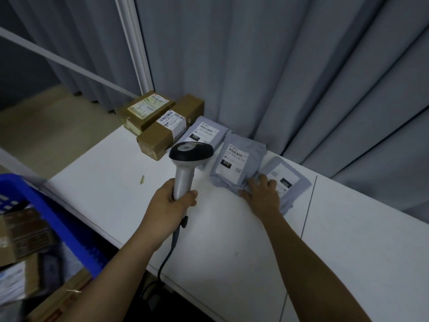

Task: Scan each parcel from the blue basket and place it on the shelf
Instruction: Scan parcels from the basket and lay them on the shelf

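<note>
Parcels: five lie on white shelf (116, 189), right hand (262, 194) flat on newest grey mailer (287, 182) beside it, left hand (171, 201) gripping scanner (188, 163); blue basket (58, 219) left of shelf holds more

Two bare forearms enter from the bottom edge, left hand (171, 201) and right hand (261, 191). No sleeve reaches into view on either arm. Wrists and fingers carry nothing visible; nails short, detail soft from blur.
</note>
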`<state>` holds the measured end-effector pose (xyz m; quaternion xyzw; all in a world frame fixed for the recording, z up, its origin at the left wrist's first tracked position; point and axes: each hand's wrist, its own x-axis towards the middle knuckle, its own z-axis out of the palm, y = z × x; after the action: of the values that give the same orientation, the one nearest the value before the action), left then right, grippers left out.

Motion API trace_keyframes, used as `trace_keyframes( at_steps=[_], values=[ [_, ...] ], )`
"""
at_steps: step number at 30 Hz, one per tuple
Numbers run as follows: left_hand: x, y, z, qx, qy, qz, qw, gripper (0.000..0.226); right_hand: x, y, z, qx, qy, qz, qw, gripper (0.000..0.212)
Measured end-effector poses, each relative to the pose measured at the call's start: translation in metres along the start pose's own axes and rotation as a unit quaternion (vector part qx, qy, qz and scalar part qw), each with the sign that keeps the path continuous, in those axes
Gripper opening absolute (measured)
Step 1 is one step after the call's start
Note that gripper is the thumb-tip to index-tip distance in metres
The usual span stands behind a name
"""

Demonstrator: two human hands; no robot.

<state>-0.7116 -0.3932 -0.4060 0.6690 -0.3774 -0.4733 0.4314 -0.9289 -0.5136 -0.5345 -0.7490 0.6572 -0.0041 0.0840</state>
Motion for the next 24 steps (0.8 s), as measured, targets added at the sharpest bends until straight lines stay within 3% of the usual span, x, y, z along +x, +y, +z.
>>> trace_keyframes(
  at_steps=[4, 7, 10, 17, 20, 24],
  values=[
    [0.002, -0.002, -0.001, -0.007, 0.010, -0.007, 1.000, 0.014, 0.017, -0.010, 0.000, 0.046, -0.022, -0.056, 0.997, 0.068],
    [0.003, -0.003, -0.005, -0.003, 0.007, -0.011, 1.000, 0.016, -0.003, 0.002, 0.003, 0.024, 0.035, 0.027, 0.999, 0.067],
    [0.003, -0.002, -0.006, -0.003, 0.015, -0.010, 1.000, 0.017, -0.024, 0.021, 0.012, -0.002, 0.007, 0.108, 0.994, 0.063],
    [-0.018, 0.009, -0.019, 0.008, 0.008, 0.001, 1.000, 0.010, -0.030, -0.008, -0.009, 0.085, -0.042, 0.090, 0.991, 0.066],
    [-0.037, 0.016, -0.033, 0.014, 0.023, 0.009, 1.000, 0.013, -0.068, -0.052, -0.026, 0.201, -0.005, -0.033, 0.979, 0.065],
    [-0.070, 0.023, -0.052, -0.002, 0.094, 0.035, 0.995, 0.015, -0.124, -0.116, -0.064, 0.276, -0.084, -0.133, 0.948, 0.057]
  ],
)
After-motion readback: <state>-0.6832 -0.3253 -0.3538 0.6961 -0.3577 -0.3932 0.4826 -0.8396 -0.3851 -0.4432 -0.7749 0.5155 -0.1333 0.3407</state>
